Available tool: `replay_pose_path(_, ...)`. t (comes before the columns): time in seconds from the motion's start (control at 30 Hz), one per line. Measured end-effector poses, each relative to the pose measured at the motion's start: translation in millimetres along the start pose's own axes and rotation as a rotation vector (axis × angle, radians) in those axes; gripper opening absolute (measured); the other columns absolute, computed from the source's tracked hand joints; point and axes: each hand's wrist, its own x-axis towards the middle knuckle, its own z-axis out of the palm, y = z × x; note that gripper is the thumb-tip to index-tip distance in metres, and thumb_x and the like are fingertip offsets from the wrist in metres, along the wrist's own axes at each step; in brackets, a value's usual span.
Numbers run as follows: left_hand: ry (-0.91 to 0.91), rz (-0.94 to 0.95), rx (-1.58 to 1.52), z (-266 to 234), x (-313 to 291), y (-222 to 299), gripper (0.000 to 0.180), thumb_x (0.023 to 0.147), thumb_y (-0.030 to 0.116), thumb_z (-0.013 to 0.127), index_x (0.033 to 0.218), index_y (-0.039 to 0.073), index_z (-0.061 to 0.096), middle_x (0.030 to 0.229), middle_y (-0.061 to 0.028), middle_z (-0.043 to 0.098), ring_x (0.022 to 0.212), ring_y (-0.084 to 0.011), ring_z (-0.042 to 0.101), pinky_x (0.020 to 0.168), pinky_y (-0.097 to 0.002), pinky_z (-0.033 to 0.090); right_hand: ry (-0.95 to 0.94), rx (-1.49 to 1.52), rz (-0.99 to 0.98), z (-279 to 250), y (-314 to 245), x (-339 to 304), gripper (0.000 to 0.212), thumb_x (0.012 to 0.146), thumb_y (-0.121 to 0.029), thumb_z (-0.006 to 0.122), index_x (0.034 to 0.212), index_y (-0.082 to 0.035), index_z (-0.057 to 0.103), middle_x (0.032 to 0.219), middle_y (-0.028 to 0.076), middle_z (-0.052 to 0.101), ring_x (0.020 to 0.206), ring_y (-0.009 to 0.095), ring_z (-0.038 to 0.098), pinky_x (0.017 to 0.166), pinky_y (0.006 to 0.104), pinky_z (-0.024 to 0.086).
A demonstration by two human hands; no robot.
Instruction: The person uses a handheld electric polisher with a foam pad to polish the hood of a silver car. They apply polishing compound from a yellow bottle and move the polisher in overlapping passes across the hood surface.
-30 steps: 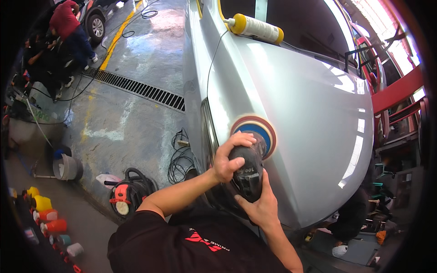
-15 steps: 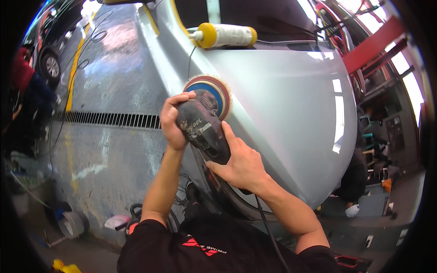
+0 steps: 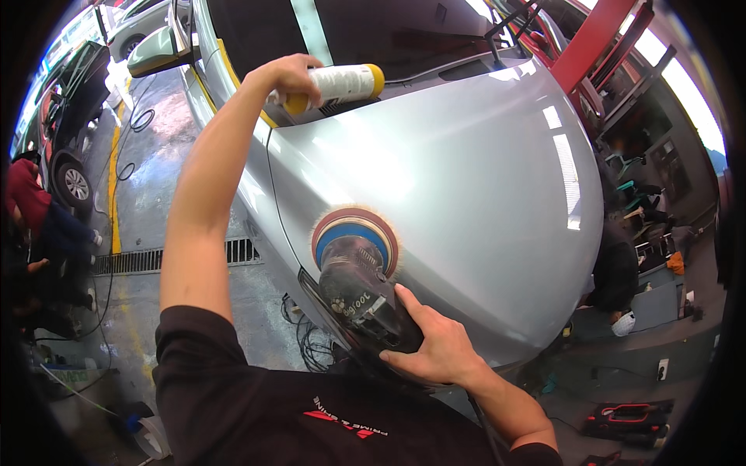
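My left hand (image 3: 291, 78) reaches far forward, its fingers closed around the yellow, nozzle end of a white bottle (image 3: 346, 82) with yellow ends. The bottle lies on its side at the base of the windshield, beside the rear edge of the hood (image 3: 474, 194). Closer to me, my right hand (image 3: 437, 346) grips the rear body of a black power polisher (image 3: 365, 291). Its round pad (image 3: 355, 220), with a blue backing and a fuzzy rim, rests on the silver hood near the fender seam. The pad's underside is hidden.
Coiled black cable (image 3: 311, 342) lies on the floor left of the car. A floor drain (image 3: 140, 262) runs across there. People are at the left (image 3: 39, 206) and beyond the hood at right (image 3: 618, 268). A red post (image 3: 587, 46) stands far right.
My left hand has left the polisher's head and moved forward onto the bottle. The polisher, in my right hand, now sits nearer to me on the hood; the whole view has shifted.
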Motion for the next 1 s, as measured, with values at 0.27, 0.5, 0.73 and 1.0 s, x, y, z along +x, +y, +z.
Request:
replay_pose_path(0.27,0.031,0.058,-0.108,39,67,55,0.098,0.066,0.031,0.095,0.155,0.014,0.058,0.138,-0.0199,0.069,0.123,-0.0333,0.070,0.104,-0.0429,0.059,0.008,0.066,0.027,-3,1,-4,0.112,0.078,-0.039,0.094,0.170,-0.012,0.035,0.120,0.018,0.073,0.110,0.038,0.073,0.096,0.0448,0.058)
replay_pose_path(0.5,-0.037,0.028,-0.131,62,104,53,0.107,0.074,0.043,0.092,0.165,0.013,0.044,0.145,-0.0240,0.065,0.128,-0.0371,0.068,0.108,-0.0452,0.057,-0.010,0.018,-0.024,-10,7,3,0.111,0.078,-0.042,0.094,0.170,-0.015,0.036,0.106,0.014,0.070,0.094,0.037,0.073,0.085,0.0454,0.058)
replay_pose_path(0.73,0.357,0.168,-0.068,46,60,34,0.093,0.094,0.057,0.079,0.165,0.009,0.045,0.152,-0.0265,0.060,0.141,-0.0374,0.061,0.118,-0.0455,0.049,0.052,-0.066,-0.147,4,10,6,0.110,0.078,-0.041,0.094,0.169,-0.012,0.038,0.103,0.014,0.068,0.091,0.035,0.072,0.080,0.0460,0.058)
replay_pose_path(1.0,0.404,0.731,-0.963,145,-240,-6,0.063,0.111,0.050,0.051,0.143,-0.002,0.064,0.145,-0.0210,0.067,0.138,-0.0305,0.061,0.123,-0.0452,0.038,0.165,-0.128,-0.192,22,-5,15,0.109,0.080,-0.041,0.091,0.170,-0.015,0.037,0.112,0.019,0.070,0.090,0.039,0.075,0.080,0.0499,0.061)
